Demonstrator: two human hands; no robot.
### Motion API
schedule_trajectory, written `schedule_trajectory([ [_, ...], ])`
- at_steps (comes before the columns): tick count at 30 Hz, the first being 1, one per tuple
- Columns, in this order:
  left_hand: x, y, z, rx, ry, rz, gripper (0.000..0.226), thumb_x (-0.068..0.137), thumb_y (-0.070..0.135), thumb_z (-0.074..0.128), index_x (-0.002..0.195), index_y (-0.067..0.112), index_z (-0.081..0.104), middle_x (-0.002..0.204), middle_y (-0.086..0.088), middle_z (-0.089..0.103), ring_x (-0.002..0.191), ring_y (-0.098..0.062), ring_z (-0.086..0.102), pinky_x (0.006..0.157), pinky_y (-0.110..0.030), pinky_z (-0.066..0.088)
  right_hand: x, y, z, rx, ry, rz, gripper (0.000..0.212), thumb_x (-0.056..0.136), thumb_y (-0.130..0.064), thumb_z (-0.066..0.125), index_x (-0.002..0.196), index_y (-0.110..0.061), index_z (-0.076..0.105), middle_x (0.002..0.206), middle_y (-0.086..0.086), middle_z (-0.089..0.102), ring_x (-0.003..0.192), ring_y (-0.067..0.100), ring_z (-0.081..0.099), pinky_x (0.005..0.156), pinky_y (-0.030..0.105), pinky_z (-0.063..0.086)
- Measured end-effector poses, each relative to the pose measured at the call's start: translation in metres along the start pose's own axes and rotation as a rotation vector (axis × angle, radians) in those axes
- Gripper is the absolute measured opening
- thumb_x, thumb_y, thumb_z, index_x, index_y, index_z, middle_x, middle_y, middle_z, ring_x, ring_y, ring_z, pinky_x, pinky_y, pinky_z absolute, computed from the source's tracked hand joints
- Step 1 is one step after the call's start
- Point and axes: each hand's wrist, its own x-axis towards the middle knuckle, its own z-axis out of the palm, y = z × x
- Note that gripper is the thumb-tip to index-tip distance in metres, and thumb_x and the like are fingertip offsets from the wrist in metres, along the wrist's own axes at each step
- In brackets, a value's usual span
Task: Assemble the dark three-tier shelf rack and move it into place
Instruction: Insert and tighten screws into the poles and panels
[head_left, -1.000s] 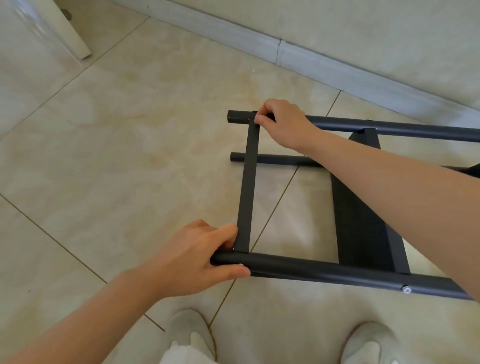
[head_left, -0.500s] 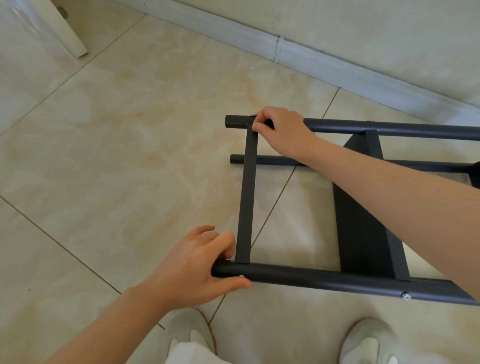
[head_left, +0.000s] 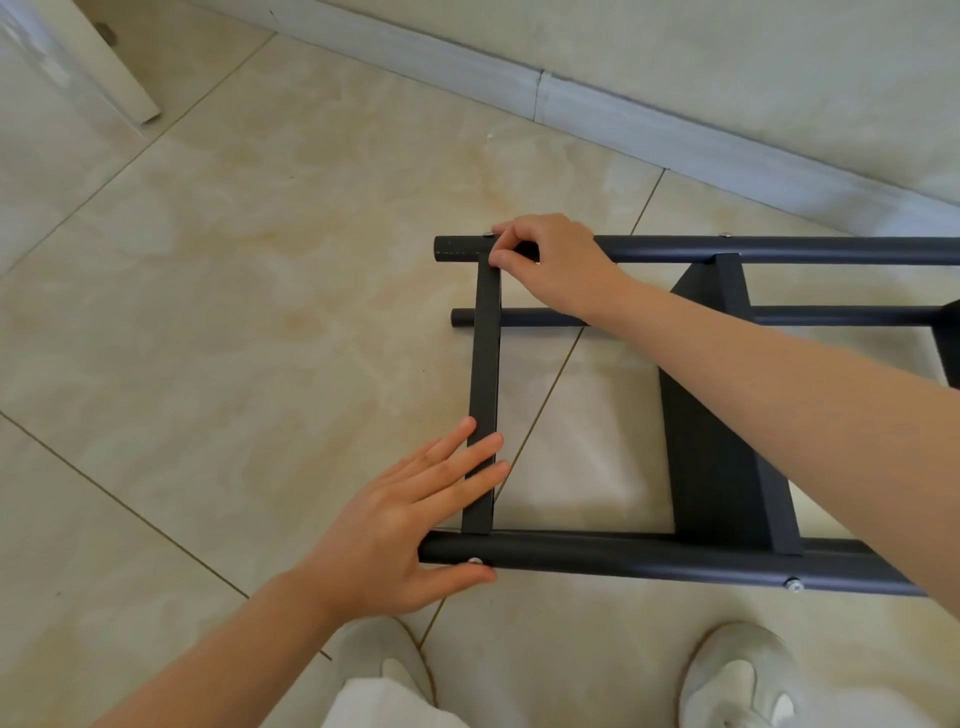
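The dark rack (head_left: 701, 478) lies on its side on the pale tiled floor (head_left: 234, 291), reaching from the middle of the view out past 3 o'clock

Its near tube (head_left: 623, 558) runs across at about 5 o'clock, its far tube (head_left: 831, 250) at about 2 o'clock, and a third tube (head_left: 535, 317) lies lower down between them. A flat crossbar (head_left: 484, 364) joins the near and far tubes close to their free ends

The left hand (head_left: 405, 525), at 7 o'clock, is flat and relaxed: its straight fingers lie across the near end of the crossbar and its thumb lies along the underside of the near tube, just beside a silver screw (head_left: 474, 560). The right hand (head_left: 550, 260), just above centre toward 12 o'clock, has its fingers curled over the far tube where the crossbar meets it, thumb and forefinger pinching there

A second screw (head_left: 794, 584) shows on the near tube toward 4 o'clock. Two pale shoes (head_left: 737, 675) stand at 6 and 5 o'clock. A grey baseboard (head_left: 571, 98) runs from 12 toward 3 o'clock, and a white door edge (head_left: 78, 62) stands at 10 o'clock
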Motion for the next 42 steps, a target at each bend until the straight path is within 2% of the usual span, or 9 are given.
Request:
schedule_trajectory([
  [3, -0.001, -0.001, 0.002, -0.028, 0.002, -0.005, 0.075, 0.094, 0.054, 0.064, 0.154, 0.018, 0.038, 0.165, 0.004, 0.029, 0.154, -0.024, 0.019, 0.124, -0.035, 0.023, -0.022, -0.001, -0.005, 0.119, 0.131, -0.099, 0.016, 0.097, -0.019, 0.06, 0.103, -0.009, 0.071, 0.112, -0.003, 0.071, 0.105, 0.004, 0.062, 0.101, 0.027, 0.046],
  [6, -0.003, -0.001, 0.005, -0.057, 0.013, -0.016, 0.073, 0.094, 0.052, 0.065, 0.152, 0.016, 0.041, 0.164, 0.002, 0.031, 0.154, -0.025, 0.02, 0.124, -0.035, 0.024, -0.062, 0.003, -0.005, 0.113, 0.139, -0.139, 0.012, 0.096, -0.023, 0.062, 0.102, -0.017, 0.07, 0.098, -0.011, 0.067, 0.097, 0.003, 0.059, 0.087, 0.012, 0.045],
  [11, -0.003, 0.0, 0.007, -0.081, 0.03, -0.019, 0.071, 0.093, 0.051, 0.066, 0.15, 0.014, 0.043, 0.163, 0.0, 0.034, 0.154, -0.026, 0.021, 0.124, -0.037, 0.025, -0.126, 0.02, 0.004, 0.217, -0.07, 0.032, 0.012, 0.096, -0.023, 0.061, 0.104, -0.028, 0.068, 0.092, -0.018, 0.063, 0.088, -0.003, 0.059, 0.076, 0.01, 0.049],
  [15, -0.003, 0.0, 0.008, -0.094, 0.035, -0.03, 0.071, 0.092, 0.049, 0.067, 0.149, 0.014, 0.044, 0.162, 0.0, 0.035, 0.153, -0.026, 0.022, 0.123, -0.039, 0.027, -0.146, 0.024, 0.015, 0.257, -0.356, 0.103, 0.019, 0.094, -0.022, 0.063, 0.107, -0.033, 0.07, 0.084, -0.023, 0.066, 0.08, -0.011, 0.061, 0.072, 0.004, 0.046],
  [18, -0.003, 0.0, 0.008, -0.09, 0.044, -0.023, 0.07, 0.093, 0.05, 0.067, 0.149, 0.013, 0.044, 0.161, -0.002, 0.036, 0.153, -0.027, 0.023, 0.123, -0.038, 0.027, -0.148, 0.022, 0.028, 0.269, -0.536, 0.134, 0.019, 0.094, -0.024, 0.064, 0.11, -0.025, 0.075, 0.08, -0.02, 0.07, 0.077, -0.007, 0.064, 0.07, 0.006, 0.047],
  [22, -0.003, 0.0, 0.01, -0.087, 0.055, -0.023, 0.071, 0.092, 0.048, 0.069, 0.147, 0.011, 0.046, 0.16, -0.004, 0.038, 0.152, -0.029, 0.025, 0.122, -0.041, 0.028, -0.149, 0.015, 0.046, 0.283, -0.645, 0.127, 0.017, 0.094, -0.019, 0.064, 0.105, -0.023, 0.077, 0.077, -0.022, 0.071, 0.071, -0.003, 0.067, 0.072, 0.006, 0.048],
  [26, -0.003, 0.0, 0.01, -0.101, 0.054, -0.037, 0.07, 0.092, 0.048, 0.068, 0.146, 0.009, 0.047, 0.159, -0.006, 0.04, 0.153, -0.028, 0.024, 0.122, -0.037, 0.027, -0.149, 0.011, 0.054, 0.434, -0.63, 0.168, 0.012, 0.087, -0.015, 0.072, 0.088, -0.025, 0.077, 0.083, -0.01, 0.076, 0.066, 0.003, 0.068, 0.071, 0.014, 0.054],
  [31, -0.002, 0.001, 0.009, -0.12, 0.047, -0.039, 0.069, 0.093, 0.049, 0.065, 0.146, 0.009, 0.046, 0.159, -0.006, 0.038, 0.153, -0.027, 0.022, 0.123, -0.033, 0.025, -0.148, 0.01, 0.061, 0.567, -0.607, 0.22, 0.008, 0.083, -0.008, 0.074, 0.087, -0.015, 0.076, 0.084, 0.003, 0.077, 0.063, 0.008, 0.068, 0.069, 0.02, 0.058],
  [42, -0.003, 0.0, 0.011, -0.158, 0.046, -0.046, 0.07, 0.095, 0.049, 0.064, 0.148, 0.009, 0.043, 0.161, -0.004, 0.036, 0.154, -0.03, 0.021, 0.123, -0.034, 0.024, -0.144, 0.01, 0.065, 0.634, -0.656, 0.249, 0.008, 0.088, -0.013, 0.069, 0.092, -0.016, 0.076, 0.083, -0.002, 0.077, 0.073, 0.007, 0.071, 0.07, 0.019, 0.057],
])
